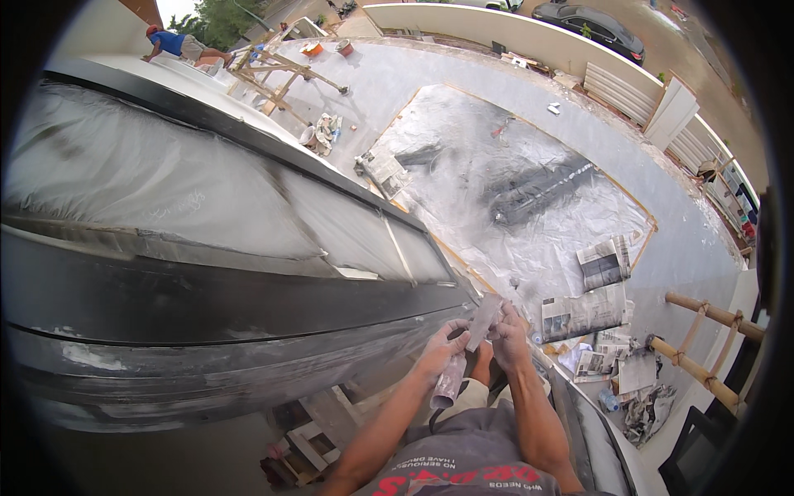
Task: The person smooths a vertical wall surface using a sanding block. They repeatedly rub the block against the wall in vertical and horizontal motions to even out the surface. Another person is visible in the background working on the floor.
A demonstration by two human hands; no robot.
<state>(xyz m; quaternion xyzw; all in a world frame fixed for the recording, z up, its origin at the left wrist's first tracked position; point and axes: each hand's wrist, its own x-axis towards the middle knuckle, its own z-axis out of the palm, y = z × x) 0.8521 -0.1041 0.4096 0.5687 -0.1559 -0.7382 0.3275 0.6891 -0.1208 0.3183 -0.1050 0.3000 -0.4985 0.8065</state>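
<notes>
In front of my body, both hands are on a narrow grey strip of sandpaper (484, 321). My left hand (440, 354) pinches its lower end, with thumb and forefinger bent. Below that hand's fingers hangs a dusty, rolled-up piece that looks like sandpaper (449, 382), also in the left hand. My right hand (510, 337) grips the strip's right edge, its fingers closed. Just left of my hands runs a long dark painted ledge (223, 302) with pale scuffed patches. Above it is a surface covered in cloudy plastic film (157, 165).
Far below lies a plastic sheet (463, 124) with dark paint stains, and newspapers (583, 314) at its near edge. A bamboo ladder (695, 372) stands at right. A wooden trestle (277, 74) and a person in a blue shirt (171, 43) are at the far left.
</notes>
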